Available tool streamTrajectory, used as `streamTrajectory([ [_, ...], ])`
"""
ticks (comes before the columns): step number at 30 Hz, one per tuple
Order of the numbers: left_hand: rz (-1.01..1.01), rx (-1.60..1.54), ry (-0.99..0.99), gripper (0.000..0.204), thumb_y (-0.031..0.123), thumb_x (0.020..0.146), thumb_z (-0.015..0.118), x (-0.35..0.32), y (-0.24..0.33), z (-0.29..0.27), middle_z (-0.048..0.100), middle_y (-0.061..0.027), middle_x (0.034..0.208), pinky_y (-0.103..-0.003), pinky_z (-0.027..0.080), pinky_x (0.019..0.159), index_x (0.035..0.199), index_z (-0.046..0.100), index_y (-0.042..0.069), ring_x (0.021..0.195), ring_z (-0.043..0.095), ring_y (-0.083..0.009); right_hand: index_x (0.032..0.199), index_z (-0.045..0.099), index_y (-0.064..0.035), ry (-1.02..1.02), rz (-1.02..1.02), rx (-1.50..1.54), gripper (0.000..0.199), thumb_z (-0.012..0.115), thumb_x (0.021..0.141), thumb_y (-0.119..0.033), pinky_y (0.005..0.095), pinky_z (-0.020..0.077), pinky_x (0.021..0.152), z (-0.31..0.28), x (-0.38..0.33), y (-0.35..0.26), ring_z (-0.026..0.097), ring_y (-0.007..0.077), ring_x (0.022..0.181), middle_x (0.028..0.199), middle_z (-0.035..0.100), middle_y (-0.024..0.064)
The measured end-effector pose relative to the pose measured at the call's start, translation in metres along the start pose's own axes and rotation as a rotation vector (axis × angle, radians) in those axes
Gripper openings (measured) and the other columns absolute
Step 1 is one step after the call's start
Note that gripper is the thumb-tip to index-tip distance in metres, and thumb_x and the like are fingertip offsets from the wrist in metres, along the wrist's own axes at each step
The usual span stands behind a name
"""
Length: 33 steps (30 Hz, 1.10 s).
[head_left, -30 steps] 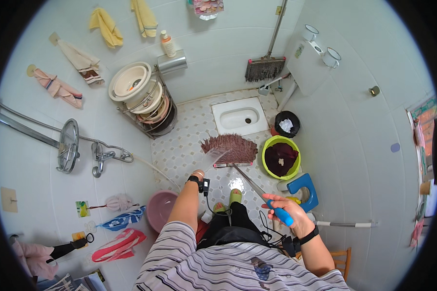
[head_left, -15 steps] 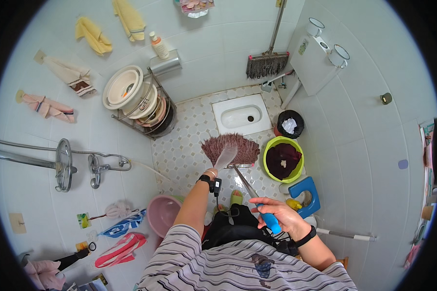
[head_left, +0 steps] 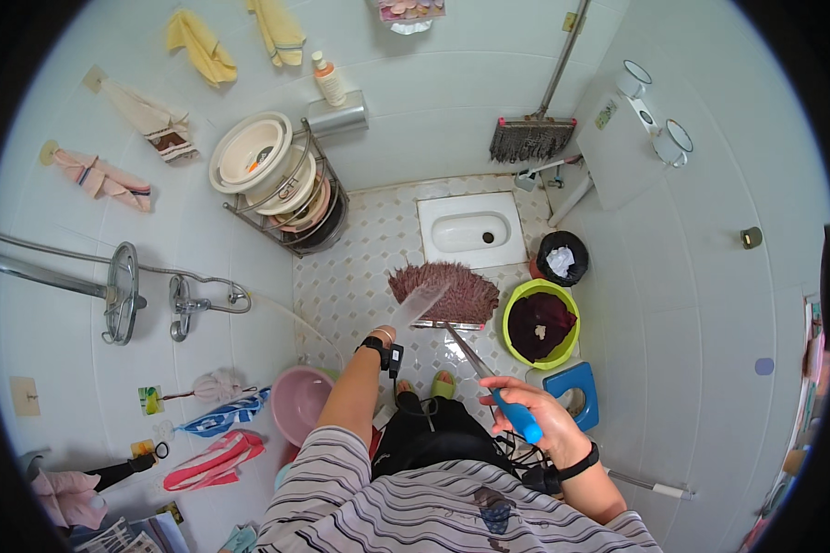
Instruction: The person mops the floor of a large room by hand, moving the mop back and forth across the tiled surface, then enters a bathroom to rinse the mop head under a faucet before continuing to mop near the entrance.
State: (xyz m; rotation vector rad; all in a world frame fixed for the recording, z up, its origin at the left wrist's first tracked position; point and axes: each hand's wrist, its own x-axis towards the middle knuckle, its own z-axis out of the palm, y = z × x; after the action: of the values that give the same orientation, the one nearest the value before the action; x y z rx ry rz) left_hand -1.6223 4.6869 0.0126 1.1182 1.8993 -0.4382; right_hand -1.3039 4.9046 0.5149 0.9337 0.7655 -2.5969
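Observation:
My right hand [head_left: 535, 415] is closed round the blue grip [head_left: 518, 417] of a mop, whose metal pole slants down and forward. The mop head [head_left: 456, 293], with shaggy mauve strands, lies spread on the tiled floor. My left hand [head_left: 379, 335] reaches forward, just short of the mop head at its near left. A clear fan of water [head_left: 417, 304] sprays from it onto the strands. A thin pale hose [head_left: 306, 324] runs from the wall tap [head_left: 183, 304] toward this hand; most of the fingers and the hose end are hidden.
Ahead is a white squat toilet [head_left: 470, 230]. On the right stand a black-lined bin [head_left: 576, 249], a green basin [head_left: 512, 346] with dark cloth, and a blue stool [head_left: 587, 396]. A pink bucket [head_left: 286, 415] and a rack [head_left: 295, 241] of basins flank the left; another mop [head_left: 532, 138] hangs ahead.
The view has shifted slightly, so the room sits lower and more to the right. My left hand has drawn back a little to the left; the water still hits the mop head.

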Motion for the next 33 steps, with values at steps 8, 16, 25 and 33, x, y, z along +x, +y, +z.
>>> streamTrajectory([
  [8,-0.044,-0.261,0.057,0.02,0.012,0.064,0.06,-0.043,0.064,-0.059,0.061,-0.0208,0.085,-0.04,0.048,0.068,0.079,0.065,0.0,0.08,0.06,-0.0336,0.116,0.047,0.0008,0.161,0.0,0.043,0.037,0.049,0.08,-0.009,0.0278,0.0517,0.064,-0.009,0.002,-0.005,0.054,0.0132,0.061,0.099,0.049,0.016],
  [16,-0.157,-0.475,0.165,0.019,0.018,0.069,0.054,-0.046,0.006,-0.108,0.06,-0.0191,0.078,-0.04,0.047,0.064,0.074,0.062,0.001,0.074,0.059,-0.0326,0.113,0.046,0.0055,0.216,-0.124,0.166,0.037,0.049,0.081,-0.013,0.0315,0.054,0.06,0.016,0.019,-0.008,0.058,0.0183,0.066,0.085,0.055,0.0183],
  [25,-0.265,-0.87,0.288,0.027,0.026,0.077,0.046,0.017,-0.029,-0.103,0.059,-0.0156,0.067,-0.039,0.046,0.056,0.071,0.058,0.002,0.062,0.058,-0.0301,0.107,0.047,0.0031,0.266,-0.439,0.332,0.035,0.04,0.081,-0.02,0.0355,0.0522,0.067,0.032,0.033,0.013,0.061,0.0291,0.079,0.102,0.053,0.0307],
  [33,-0.219,-1.5,0.13,0.04,0.037,0.085,0.033,0.063,-0.01,-0.211,0.045,-0.0041,0.051,-0.031,0.036,0.039,0.064,0.048,0.006,0.039,0.039,-0.0167,0.104,0.038,-0.0153,0.635,-0.532,0.199,0.043,0.061,0.07,-0.005,0.0343,0.045,0.078,0.056,0.039,0.035,0.053,0.0285,0.093,0.113,0.046,0.0233],
])
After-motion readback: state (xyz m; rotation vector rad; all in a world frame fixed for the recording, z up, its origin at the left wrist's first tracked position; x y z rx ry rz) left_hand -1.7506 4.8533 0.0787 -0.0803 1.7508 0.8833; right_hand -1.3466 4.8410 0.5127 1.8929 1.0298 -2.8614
